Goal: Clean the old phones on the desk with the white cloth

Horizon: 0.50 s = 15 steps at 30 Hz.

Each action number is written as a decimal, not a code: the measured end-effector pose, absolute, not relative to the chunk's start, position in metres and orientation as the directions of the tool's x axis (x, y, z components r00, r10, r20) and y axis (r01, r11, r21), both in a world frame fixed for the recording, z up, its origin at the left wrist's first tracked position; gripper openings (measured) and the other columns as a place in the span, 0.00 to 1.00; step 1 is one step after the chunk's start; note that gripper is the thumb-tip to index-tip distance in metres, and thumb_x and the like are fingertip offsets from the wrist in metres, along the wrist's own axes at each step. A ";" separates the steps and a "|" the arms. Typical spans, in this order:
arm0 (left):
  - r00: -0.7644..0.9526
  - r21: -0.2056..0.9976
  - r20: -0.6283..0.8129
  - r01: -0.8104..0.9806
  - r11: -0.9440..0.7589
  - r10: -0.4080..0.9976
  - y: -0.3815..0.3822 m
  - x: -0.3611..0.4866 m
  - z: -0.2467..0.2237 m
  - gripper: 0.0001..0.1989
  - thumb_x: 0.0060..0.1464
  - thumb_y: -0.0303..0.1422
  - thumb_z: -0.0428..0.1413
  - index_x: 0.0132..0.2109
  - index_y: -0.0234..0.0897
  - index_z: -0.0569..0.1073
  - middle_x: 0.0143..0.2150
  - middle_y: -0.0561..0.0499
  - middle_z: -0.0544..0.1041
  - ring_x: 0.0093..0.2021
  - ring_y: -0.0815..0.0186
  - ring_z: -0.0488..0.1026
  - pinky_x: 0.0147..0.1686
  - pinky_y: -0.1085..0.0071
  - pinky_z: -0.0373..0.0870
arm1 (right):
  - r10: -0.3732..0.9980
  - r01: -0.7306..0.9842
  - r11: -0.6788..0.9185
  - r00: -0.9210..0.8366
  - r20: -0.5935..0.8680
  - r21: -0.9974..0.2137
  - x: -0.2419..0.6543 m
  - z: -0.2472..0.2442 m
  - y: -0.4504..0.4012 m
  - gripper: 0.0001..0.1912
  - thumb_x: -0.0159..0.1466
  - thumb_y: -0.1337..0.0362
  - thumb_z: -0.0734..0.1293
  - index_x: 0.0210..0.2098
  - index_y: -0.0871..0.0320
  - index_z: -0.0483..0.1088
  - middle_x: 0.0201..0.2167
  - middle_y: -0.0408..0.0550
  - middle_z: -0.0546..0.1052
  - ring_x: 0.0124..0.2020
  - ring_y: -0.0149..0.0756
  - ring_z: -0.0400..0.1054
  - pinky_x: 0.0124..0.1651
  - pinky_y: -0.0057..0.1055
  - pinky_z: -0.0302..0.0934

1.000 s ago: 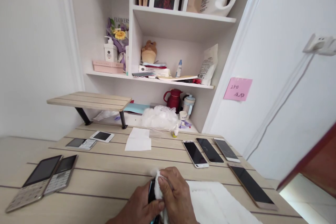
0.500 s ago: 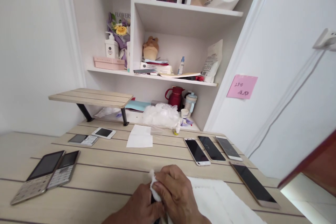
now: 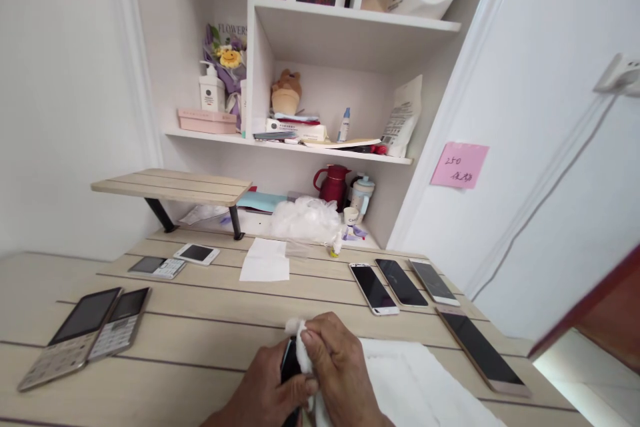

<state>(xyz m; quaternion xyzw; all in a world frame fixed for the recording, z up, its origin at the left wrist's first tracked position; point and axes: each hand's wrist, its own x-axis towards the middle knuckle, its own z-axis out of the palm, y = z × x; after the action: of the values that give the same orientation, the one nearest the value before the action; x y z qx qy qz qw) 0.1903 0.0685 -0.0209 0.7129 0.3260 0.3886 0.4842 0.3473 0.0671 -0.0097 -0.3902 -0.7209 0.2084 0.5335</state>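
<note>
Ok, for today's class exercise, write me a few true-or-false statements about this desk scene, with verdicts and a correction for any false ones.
1. The left hand holds a dark phone. True.
2. The right hand presses a white wad against the phone. True.
3. The pink note is stuck to a shelf. False: it is on the wall to the right of the shelves.
4. Only two phones lie to the right of the hands. False: there are four, three phones in a row and a gold phone.
5. A white cloth lies on the desk beside the right hand. True.
</note>
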 end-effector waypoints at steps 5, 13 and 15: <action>0.461 0.971 0.161 0.081 -0.223 0.873 0.068 0.191 -0.015 0.26 0.56 0.55 0.53 0.38 0.33 0.71 0.26 0.51 0.72 0.24 0.65 0.69 0.24 0.72 0.66 | 0.781 0.294 0.615 -0.098 0.616 -0.732 0.345 -0.009 0.066 0.13 0.73 0.57 0.60 0.39 0.55 0.73 0.35 0.47 0.73 0.37 0.37 0.71 0.41 0.32 0.64; 0.210 0.997 0.074 -0.038 -0.067 0.975 0.062 0.184 -0.019 0.23 0.48 0.53 0.61 0.39 0.36 0.77 0.30 0.46 0.79 0.32 0.57 0.74 0.29 0.68 0.71 | 0.907 0.169 0.422 -0.061 0.418 -0.891 0.347 -0.007 0.066 0.19 0.70 0.48 0.61 0.39 0.56 0.73 0.32 0.46 0.76 0.33 0.38 0.70 0.36 0.30 0.63; 0.192 0.996 -0.019 -0.077 0.034 0.981 0.064 0.183 -0.026 0.23 0.38 0.50 0.69 0.37 0.38 0.78 0.34 0.45 0.81 0.38 0.54 0.76 0.35 0.66 0.73 | 0.929 0.129 0.369 -0.062 0.364 -0.920 0.345 -0.007 0.066 0.21 0.69 0.46 0.61 0.37 0.57 0.72 0.28 0.45 0.75 0.31 0.36 0.69 0.34 0.29 0.63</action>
<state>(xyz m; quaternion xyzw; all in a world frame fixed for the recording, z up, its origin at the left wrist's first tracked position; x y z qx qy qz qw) 0.1826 0.0641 -0.0262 0.5186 0.4359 0.4627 0.5718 0.3454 0.0655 -0.0065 -0.4218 -0.6273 0.3710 0.5394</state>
